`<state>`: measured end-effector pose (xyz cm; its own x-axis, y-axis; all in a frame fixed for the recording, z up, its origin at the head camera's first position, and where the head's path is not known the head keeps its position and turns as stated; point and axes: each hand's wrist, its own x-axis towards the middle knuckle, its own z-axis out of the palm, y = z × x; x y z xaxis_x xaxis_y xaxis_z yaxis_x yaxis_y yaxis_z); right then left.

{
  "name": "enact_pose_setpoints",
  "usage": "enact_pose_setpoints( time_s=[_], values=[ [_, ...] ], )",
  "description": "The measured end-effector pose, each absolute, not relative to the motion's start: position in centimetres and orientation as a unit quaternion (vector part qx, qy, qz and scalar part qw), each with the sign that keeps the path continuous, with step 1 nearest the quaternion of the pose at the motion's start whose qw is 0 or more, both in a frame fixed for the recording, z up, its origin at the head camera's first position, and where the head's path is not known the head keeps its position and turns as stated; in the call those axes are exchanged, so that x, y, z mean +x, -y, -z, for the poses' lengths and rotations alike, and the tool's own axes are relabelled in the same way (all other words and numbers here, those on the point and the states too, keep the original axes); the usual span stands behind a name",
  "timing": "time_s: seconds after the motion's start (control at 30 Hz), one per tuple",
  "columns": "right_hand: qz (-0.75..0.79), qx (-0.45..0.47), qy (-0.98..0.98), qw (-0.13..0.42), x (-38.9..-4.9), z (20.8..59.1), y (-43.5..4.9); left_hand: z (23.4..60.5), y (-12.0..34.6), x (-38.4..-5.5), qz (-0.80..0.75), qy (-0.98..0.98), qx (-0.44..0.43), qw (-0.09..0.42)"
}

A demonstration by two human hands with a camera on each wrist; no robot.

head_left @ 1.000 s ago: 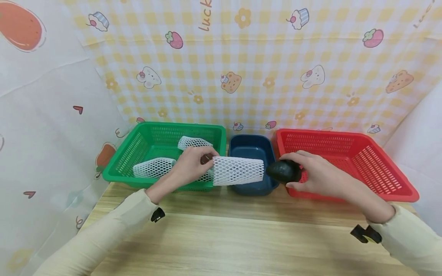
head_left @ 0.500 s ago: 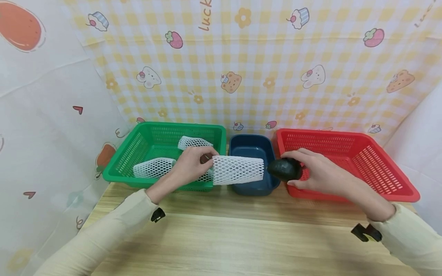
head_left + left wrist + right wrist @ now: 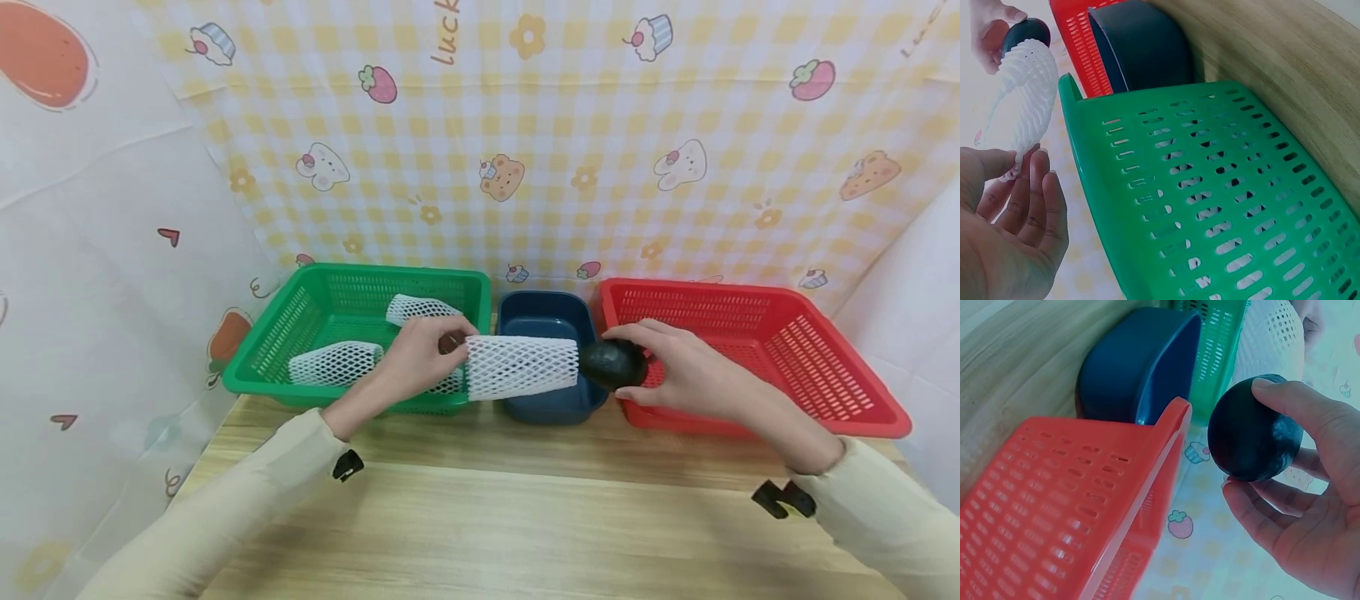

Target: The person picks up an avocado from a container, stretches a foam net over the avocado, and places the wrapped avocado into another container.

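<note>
My left hand pinches the left end of a white foam net sleeve, held sideways above the blue bin. In the left wrist view the sleeve hangs between thumb and fingers at its near rim. My right hand grips a dark avocado by its rounder end. The avocado's narrow tip meets the sleeve's right opening; how far it goes in is hard to tell. From the right wrist, the avocado sits between thumb and fingertips, with the sleeve behind it.
A green basket at left holds several foam net sleeves, one near its front. In the middle stands a dark blue bin. The red basket is at right, partly behind my right hand. Patterned cloth hangs behind.
The avocado has moved left with my right hand, from just apart from the sleeve to touching its opening. My left hand and the sleeve have shifted very slightly right.
</note>
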<state>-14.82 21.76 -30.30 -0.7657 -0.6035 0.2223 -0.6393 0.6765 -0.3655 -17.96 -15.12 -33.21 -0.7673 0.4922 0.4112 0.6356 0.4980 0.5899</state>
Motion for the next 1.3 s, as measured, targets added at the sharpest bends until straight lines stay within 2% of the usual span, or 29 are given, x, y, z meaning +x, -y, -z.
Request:
enact_pose_setpoints(
  time_s=[0.77,1.03,1.13,1.3],
  values=[
    [-0.215,0.367,0.904,0.036,-15.0,30.3,-19.1,32.9,13.7,-17.7,0.390,0.853,-0.336,0.088],
    [-0.210,0.355,0.910,0.032,-14.9,30.4,-19.1,32.5,13.9,-17.5,0.364,0.868,-0.330,0.070],
    [-0.207,0.352,0.912,0.031,-15.0,30.4,-19.1,32.2,13.7,-17.1,0.351,0.873,-0.329,0.085],
    [-0.201,0.352,0.914,0.023,-15.2,30.3,-19.0,31.5,12.7,-16.1,0.316,0.866,-0.360,0.147]
  ],
)
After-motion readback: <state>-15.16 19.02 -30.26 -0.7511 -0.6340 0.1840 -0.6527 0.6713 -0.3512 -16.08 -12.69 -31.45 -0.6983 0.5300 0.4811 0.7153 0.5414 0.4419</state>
